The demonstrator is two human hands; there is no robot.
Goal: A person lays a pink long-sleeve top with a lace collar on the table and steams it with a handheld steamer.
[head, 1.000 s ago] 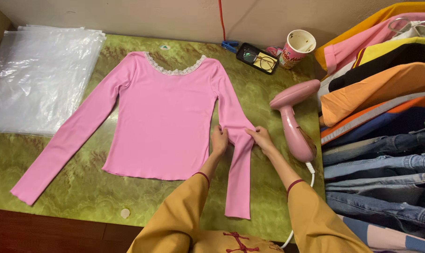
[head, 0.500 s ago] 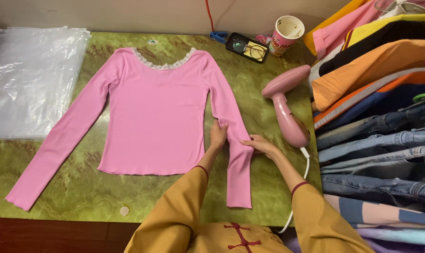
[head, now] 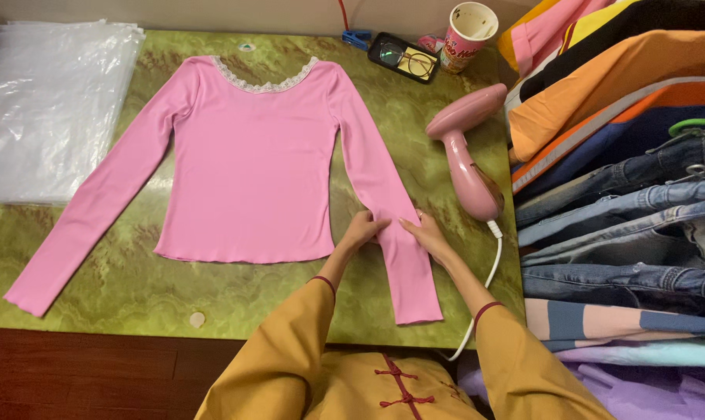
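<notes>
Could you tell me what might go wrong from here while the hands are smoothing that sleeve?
Both hands, left hand and right hand, press on the pink top at its sleeve, close to the pink steamer. An elbow could knock the steamer or snag its white cord, which trails off the table edge. Sideways pressure could also crease the sleeve or drag the laid-out top askew.

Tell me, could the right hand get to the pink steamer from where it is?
Probably yes: the right hand rests on the sleeve, the pink steamer lies just beyond it, nothing between.
</notes>
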